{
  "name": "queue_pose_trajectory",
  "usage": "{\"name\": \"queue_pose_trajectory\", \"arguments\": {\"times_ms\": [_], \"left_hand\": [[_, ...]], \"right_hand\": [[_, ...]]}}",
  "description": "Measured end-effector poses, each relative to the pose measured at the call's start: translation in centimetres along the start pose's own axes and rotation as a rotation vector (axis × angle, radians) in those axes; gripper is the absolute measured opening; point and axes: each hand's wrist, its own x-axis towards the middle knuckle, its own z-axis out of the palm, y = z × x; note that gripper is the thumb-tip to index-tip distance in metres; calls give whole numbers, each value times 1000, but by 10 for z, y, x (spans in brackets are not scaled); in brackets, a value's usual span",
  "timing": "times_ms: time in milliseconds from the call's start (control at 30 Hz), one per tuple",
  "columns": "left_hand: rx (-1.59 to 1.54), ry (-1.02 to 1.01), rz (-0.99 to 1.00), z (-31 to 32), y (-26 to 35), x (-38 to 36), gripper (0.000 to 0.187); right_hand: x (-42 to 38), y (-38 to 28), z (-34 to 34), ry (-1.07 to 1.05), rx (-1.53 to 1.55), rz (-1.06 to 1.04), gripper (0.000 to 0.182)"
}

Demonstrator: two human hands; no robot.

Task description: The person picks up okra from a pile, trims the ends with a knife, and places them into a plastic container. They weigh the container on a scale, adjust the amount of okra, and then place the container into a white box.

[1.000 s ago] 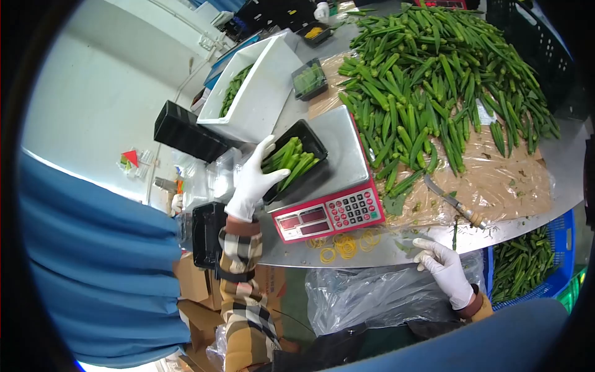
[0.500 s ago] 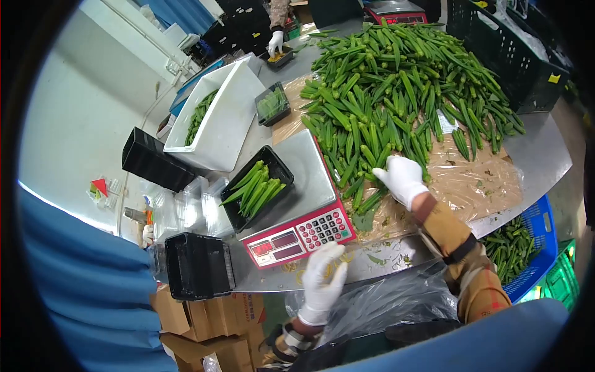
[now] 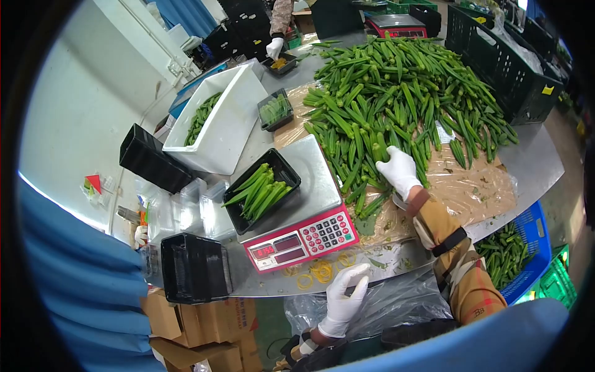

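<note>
My left hand (image 3: pixel 346 297), in a white glove, hovers at the table's front edge with curved fingers apart and nothing in it. Several yellow rubber bands (image 3: pixel 320 271) lie close by, below the scale. At the near edge of a large okra heap (image 3: pixel 396 93), my gloved right hand (image 3: pixel 400 172) closes its fingertips on an okra pod (image 3: pixel 379 147); the fingers partly hide the grip. A black tray (image 3: pixel 288 168) holding several okra pods (image 3: pixel 260 192) rests on the steel pan of a red-framed digital scale (image 3: pixel 297 245).
Stacked black trays (image 3: pixel 195 268) and clear plastic containers (image 3: pixel 186 208) are on the left. A white foam box (image 3: pixel 232 118) and a covered okra tray (image 3: pixel 274 110) stand behind. Across the table, a co-worker's gloved hand (image 3: pixel 274 48) touches another tray. A blue basket (image 3: pixel 538 248) is lower right.
My left hand has moved right and slightly down, uncovering the rubber bands. My right hand has shifted slightly at the heap's edge, its fingers now against a pod. The view has tilted a little.
</note>
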Motion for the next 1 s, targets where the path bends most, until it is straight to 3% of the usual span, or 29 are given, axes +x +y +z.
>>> {"name": "queue_pose_trajectory", "arguments": {"times_ms": [33, 100, 133, 267, 367, 433, 500, 600, 733, 867, 1000], "left_hand": [[4, 4, 2, -1, -1, 1, 29], [11, 10, 0, -3, -4, 2, 28], [-12, 11, -21, -3, -6, 2, 27], [-177, -18, -98, -2, -3, 22, 29], [-565, -77, -258, 2, -10, 46, 39], [-753, -93, -343, 6, -1, 61, 42], [-934, -129, -416, 13, 2, 69, 48], [-891, -79, -347, 25, -11, 64, 45], [-1108, -23, -588, 7, -2, 63, 44], [-1159, -58, -425, -7, -5, 63, 70], [-1037, -44, -433, -11, -2, 62, 68]], "right_hand": [[-2, 6, -6, 52, 116, -58, 40], [0, 19, -15, -81, 561, -63, 35], [-4, 22, -21, -84, 661, -48, 26], [-26, 16, -59, -349, 1006, 120, 18], [-69, -6, -67, -454, 1127, 155, 20], [-103, -15, -64, -567, 922, 23, 21], [-137, -41, -77, -753, 933, 104, 24], [-162, -40, -67, -717, 696, -22, 25], [-163, -37, -60, -715, 967, 182, 24], [-165, -30, -56, -677, 982, 210, 23], [-172, -22, -47, -743, 1024, 267, 28]]}}
